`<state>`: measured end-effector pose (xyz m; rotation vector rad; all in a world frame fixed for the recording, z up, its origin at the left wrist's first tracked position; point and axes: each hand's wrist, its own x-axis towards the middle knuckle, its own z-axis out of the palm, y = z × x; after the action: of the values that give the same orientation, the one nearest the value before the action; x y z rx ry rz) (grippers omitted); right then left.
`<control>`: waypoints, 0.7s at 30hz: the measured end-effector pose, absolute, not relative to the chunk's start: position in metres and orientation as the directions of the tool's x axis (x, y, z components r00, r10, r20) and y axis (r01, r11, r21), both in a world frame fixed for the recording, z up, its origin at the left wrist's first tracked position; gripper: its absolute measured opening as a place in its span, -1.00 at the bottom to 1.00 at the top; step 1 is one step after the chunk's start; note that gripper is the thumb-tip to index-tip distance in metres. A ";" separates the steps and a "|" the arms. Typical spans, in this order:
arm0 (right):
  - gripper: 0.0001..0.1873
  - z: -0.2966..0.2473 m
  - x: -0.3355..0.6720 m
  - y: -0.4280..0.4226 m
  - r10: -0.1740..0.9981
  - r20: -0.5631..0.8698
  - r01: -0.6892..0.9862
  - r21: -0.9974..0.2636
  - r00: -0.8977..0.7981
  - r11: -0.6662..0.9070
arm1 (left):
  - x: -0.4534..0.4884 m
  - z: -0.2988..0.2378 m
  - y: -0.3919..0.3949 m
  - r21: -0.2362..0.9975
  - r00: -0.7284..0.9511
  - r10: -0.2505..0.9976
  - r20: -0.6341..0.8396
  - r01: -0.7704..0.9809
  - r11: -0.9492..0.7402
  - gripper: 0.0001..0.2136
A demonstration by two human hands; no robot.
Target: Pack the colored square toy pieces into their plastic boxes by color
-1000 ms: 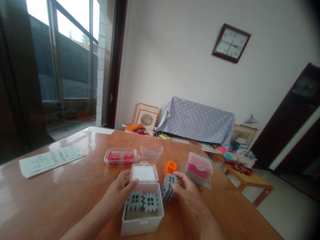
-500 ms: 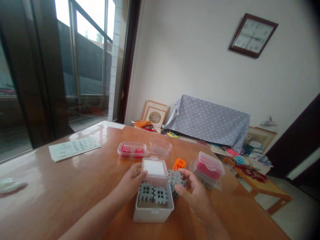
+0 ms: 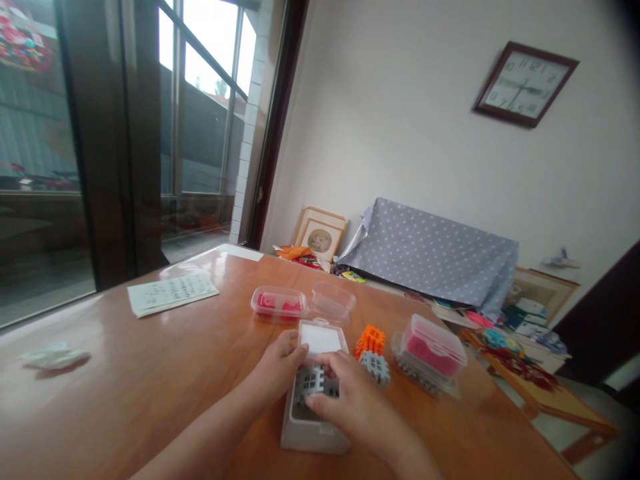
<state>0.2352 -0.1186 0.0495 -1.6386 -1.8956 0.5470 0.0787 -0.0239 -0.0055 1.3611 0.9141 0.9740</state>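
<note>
A clear plastic box (image 3: 315,437) with its hinged lid (image 3: 320,339) tipped back stands in front of me. My left hand (image 3: 280,360) grips the box's left side by the hinge, thumb near the lid. Over the box's right side reaches my right hand (image 3: 353,393), its thumb and fingers closed around a grey notched building block (image 3: 311,381) inside. The fingers cover part of that block and of the others in there. Just right of the box stand a stack of grey blocks (image 3: 375,367) and an orange block stack (image 3: 371,340).
Behind the box, a clear container (image 3: 279,304) holds red pieces, its lid (image 3: 333,301) beside it. To the right is a closed container (image 3: 435,347) with red contents. Papers (image 3: 173,293) and a crumpled white thing (image 3: 55,357) lie on the left of the wooden table (image 3: 165,373).
My right hand has moved left from the grey stack beside the box to the inside of the box. My left hand stays at the box. The view has shifted slightly left.
</note>
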 end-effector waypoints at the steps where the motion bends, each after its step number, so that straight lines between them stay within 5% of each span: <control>1: -0.54 0.050 0.234 -0.117 0.985 0.144 0.769 -0.617 -0.099 0.168 | 0.078 -0.007 -0.024 0.999 0.346 0.938 0.034 -0.020 -0.029 -0.54; 12: -0.48 0.050 0.231 -0.116 0.983 0.143 0.825 -0.537 -0.118 0.177 | 0.080 -0.020 -0.017 0.995 0.341 0.939 0.052 -0.100 -0.019 -0.55; 21: -0.69 0.047 0.233 -0.116 0.975 0.201 0.763 -0.615 -0.091 0.198 | 0.080 -0.014 -0.020 0.997 0.346 0.937 0.052 -0.071 -0.029 -0.57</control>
<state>0.2334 -0.1164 0.0469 -1.6162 -1.9072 0.4810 0.0799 -0.0199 -0.0143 1.3392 0.8793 1.0025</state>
